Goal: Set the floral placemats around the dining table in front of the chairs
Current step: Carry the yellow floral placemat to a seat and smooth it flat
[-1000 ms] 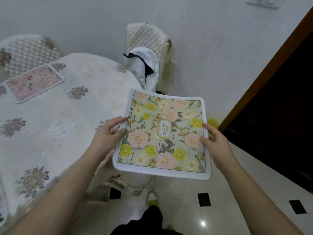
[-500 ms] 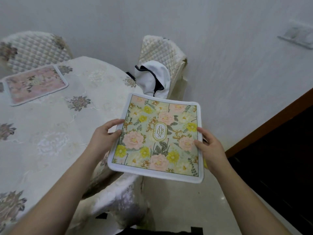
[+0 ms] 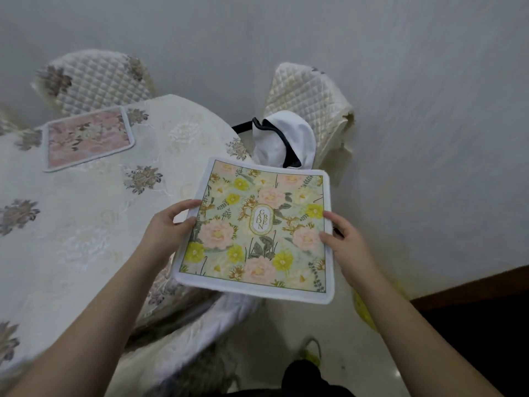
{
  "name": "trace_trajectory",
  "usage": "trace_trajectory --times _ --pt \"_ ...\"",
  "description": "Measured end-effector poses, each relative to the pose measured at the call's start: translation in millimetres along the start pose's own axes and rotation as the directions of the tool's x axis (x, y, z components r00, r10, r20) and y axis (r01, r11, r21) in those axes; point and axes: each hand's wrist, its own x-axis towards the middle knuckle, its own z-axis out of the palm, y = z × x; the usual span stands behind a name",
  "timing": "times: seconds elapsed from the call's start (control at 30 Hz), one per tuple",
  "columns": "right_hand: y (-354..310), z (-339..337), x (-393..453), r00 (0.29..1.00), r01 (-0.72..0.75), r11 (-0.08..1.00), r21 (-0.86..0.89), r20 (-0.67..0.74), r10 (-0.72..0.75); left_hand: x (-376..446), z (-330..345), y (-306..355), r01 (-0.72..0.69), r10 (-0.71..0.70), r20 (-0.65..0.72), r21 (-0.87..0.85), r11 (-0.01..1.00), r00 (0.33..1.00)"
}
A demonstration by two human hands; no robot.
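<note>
Fingers (image 3: 183, 206) of both hands pinch the green floral placemat (image 3: 257, 227) beside the table (image 3: 86, 224).

The green floral placemat (image 3: 259, 224) hides the near edge of the worktop (image 3: 86, 224) beneath it, and the lower part of a white cloth (image 3: 282, 138) draped on the chair (image 3: 309, 96) beyond. Under the mat's side edges, the fingers (image 3: 325, 237) of both hands are out of sight. Left of the mat, the worktop is cut off by the frame edge. The pink placemat (image 3: 87, 137) further left is blurred, its pattern unclear.
</note>
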Motion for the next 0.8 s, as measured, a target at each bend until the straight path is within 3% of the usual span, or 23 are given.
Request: trace_trajectory --times 0.4,0.8 --pt "-24 -37 113 0.966 -0.035 0.999 -0.033 0.256 0.043 18 56 24 0.110 -0.104 -0.227 0.017 0.994 0.968" --pt "-44 71 186 0.849 0.035 0.978 -0.204 0.522 0.078 39 5 -17 0.192 -0.224 -0.484 -0.115 0.975 0.846"
